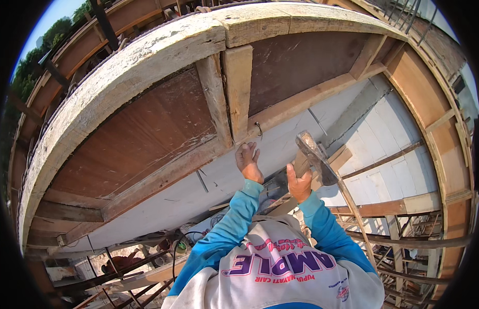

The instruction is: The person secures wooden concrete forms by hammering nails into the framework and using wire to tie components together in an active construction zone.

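My left hand [250,160] is raised against the lower wooden rail [270,117] of the timber formwork, just below the joint of two upright battens [237,87]. Its fingers are pinched on something too small to make out. A bent dark wire or nail [258,129] sticks out beside them. My right hand [300,183] grips the wooden handle of a hammer [316,157], its metal head held up to the right of my left hand. Brown plywood panels [142,134] fill the frame either side of the battens, under a curved, pale timber top edge [255,20].
White boards [378,129] with short metal rods [316,118] lie beyond the rail. A slender timber [355,216] slants down at right. Curved formwork [445,149] rises at far right. Steel bars [394,242] cross below. At lower left, someone in red [121,262] is partly visible.
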### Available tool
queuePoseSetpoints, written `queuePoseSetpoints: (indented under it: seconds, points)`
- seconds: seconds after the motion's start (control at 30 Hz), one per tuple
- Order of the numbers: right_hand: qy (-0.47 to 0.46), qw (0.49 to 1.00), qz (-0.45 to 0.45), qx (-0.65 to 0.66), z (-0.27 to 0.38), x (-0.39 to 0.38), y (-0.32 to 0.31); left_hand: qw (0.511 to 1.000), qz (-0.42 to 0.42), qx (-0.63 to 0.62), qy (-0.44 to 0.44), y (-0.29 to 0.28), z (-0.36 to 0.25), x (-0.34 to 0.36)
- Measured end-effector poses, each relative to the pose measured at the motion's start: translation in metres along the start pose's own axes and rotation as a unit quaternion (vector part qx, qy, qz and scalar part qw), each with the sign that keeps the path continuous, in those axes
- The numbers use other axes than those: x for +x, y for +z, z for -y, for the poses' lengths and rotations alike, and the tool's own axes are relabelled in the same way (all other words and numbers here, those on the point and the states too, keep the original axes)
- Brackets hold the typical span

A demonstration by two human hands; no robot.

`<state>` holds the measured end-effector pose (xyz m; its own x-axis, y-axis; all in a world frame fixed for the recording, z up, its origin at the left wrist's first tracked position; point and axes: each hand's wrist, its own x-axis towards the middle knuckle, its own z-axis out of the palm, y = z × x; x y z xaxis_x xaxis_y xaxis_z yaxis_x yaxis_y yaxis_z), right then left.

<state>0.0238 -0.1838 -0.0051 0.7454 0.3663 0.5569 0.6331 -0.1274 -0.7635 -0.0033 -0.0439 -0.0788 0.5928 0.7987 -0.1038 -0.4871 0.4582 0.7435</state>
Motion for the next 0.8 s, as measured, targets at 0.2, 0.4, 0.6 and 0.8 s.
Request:
queuePoseSetpoints:
  seconds: [0.2,0.4,0.6,0.8]
  points:
    - [0.168,0.967,0.173,-0.087,-0.008,0.023,-0.011,0.907,0.158,-0.301,-0.248,0.002,0.020,0.050]
    - [-0.004,0.998,-0.037,0.059,0.008,0.000,-0.007,0.917,0.114,-0.339,-0.178,0.004,0.032,0.085]
    - [0.168,0.965,0.179,-0.094,-0.018,0.012,0.000,0.948,0.029,-0.258,-0.186,-0.004,0.042,0.088]
    - [-0.061,0.997,0.004,0.044,-0.016,0.000,-0.014,0.939,0.141,-0.277,-0.150,-0.015,0.042,0.096]
